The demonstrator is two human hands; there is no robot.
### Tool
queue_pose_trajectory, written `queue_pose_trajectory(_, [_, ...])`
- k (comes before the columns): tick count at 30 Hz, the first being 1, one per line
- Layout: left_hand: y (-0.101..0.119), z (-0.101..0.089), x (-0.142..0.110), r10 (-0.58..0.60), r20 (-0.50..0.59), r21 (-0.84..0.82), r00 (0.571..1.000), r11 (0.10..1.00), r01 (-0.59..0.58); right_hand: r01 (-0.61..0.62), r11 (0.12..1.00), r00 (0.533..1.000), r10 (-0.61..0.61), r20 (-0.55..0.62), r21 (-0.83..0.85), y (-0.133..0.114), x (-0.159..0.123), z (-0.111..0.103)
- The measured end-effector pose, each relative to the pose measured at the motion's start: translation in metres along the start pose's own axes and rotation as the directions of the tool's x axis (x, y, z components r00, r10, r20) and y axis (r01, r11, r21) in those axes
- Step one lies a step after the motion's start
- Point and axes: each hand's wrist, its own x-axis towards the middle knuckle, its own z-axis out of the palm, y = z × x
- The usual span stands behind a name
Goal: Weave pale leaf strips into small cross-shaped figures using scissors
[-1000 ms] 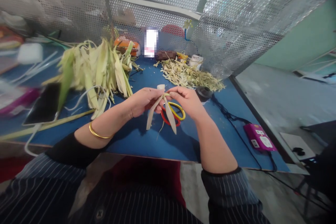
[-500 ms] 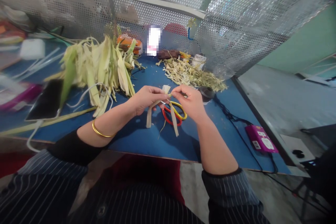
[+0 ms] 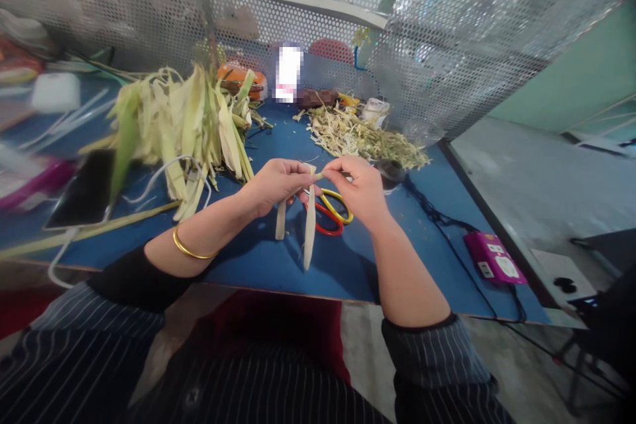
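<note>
Pale corn husk strips (image 3: 309,232) are pinched between my two hands above the blue table, with two ends hanging down. My left hand (image 3: 281,185) is closed on them with thumb and fingers, a gold bangle on its wrist. My right hand (image 3: 355,187) pinches the husk close by, thumb against forefinger. Just below and behind the hands lie scissors (image 3: 330,228) with one red and one yellow handle loop; their blades are mostly hidden by my left hand.
A heap of corn husks (image 3: 183,119) lies at the left, near a dark phone (image 3: 82,192) with a white cable. Shredded husk pieces (image 3: 358,132) are piled at the back. A dark round object (image 3: 389,174) sits right of my hands; a purple power strip (image 3: 494,257) lies at the right edge.
The right hanging husk end has swung left and now hangs almost straight down under my left fingertips. Both hands keep their pinch in nearly the same place.
</note>
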Motion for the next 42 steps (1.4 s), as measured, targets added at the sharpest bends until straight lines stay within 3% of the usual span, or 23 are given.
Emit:
queue_pose_trajectory(12, [-0.002, 0.001, 0.002, 0.014, 0.04, -0.156, 0.999, 0.988, -0.007, -0.068, 0.997, 0.997, 0.067, 0.025, 0.034, 0.005, 0.001, 0.002])
queue_pose_trajectory(19, [-0.002, 0.003, 0.001, -0.022, -0.006, -0.083, 1.0, 0.996, 0.021, -0.055, 0.998, 0.995, 0.053, 0.082, 0.033, 0.003, 0.001, 0.002])
queue_pose_trajectory(24, [-0.004, 0.005, 0.001, -0.024, -0.026, -0.03, 0.999, 0.999, 0.024, -0.186, 0.978, 0.973, 0.17, 0.154, 0.094, 0.004, 0.0, 0.004])
queue_pose_trajectory(26, [-0.005, 0.005, 0.0, -0.038, 0.016, -0.027, 0.999, 0.999, 0.039, -0.292, 0.929, 0.948, 0.25, 0.198, 0.226, 0.004, -0.001, 0.006])
queue_pose_trajectory(29, [-0.006, 0.005, -0.001, -0.067, 0.067, -0.025, 0.996, 0.997, 0.068, -0.444, 0.768, 0.895, 0.363, 0.259, 0.462, 0.002, -0.003, 0.011])
queue_pose_trajectory(33, [-0.006, 0.006, -0.002, -0.115, 0.097, -0.041, 0.989, 0.992, 0.12, -0.511, 0.629, 0.85, 0.471, 0.235, 0.586, 0.0, -0.005, 0.019])
queue_pose_trajectory(37, [-0.006, 0.006, -0.002, -0.124, 0.096, -0.051, 0.988, 0.99, 0.129, -0.508, 0.635, 0.848, 0.487, 0.208, 0.582, -0.002, -0.005, 0.023])
queue_pose_trajectory(42, [-0.007, 0.005, -0.001, -0.11, 0.14, -0.053, 0.984, 0.992, 0.119, -0.457, 0.715, 0.872, 0.478, 0.108, 0.529, -0.003, -0.008, 0.029])
